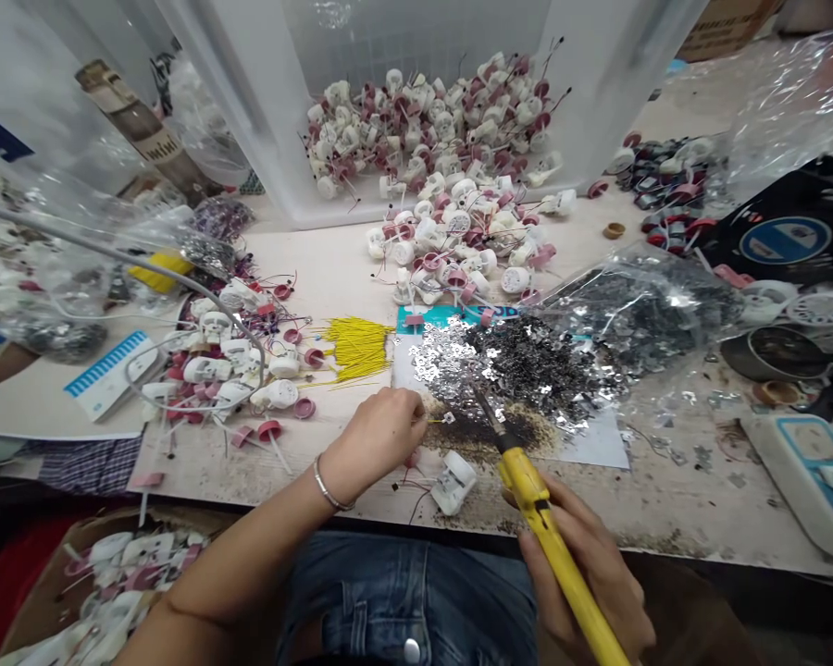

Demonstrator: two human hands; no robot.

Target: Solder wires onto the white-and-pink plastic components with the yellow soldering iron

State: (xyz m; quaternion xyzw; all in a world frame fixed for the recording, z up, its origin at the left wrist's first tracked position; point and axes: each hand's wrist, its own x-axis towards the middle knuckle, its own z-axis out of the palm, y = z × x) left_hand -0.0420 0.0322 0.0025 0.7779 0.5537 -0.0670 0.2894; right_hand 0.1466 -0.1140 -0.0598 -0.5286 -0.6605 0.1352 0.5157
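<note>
While the right hand (605, 566) grips 1 yellow soldering iron (545, 520), the left hand (381, 431) pinches 1 yellow wire (435, 422).

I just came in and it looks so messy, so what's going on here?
Someone is working at a cluttered table. Their right hand holds a yellow soldering iron, its tip toward a pile of small metal pieces. Their left hand appears to pinch a thin yellow wire, with one metal piece at its end. Beyond that hand lies a bundle of yellow wires; a white plastic part sits near the front edge.
</note>
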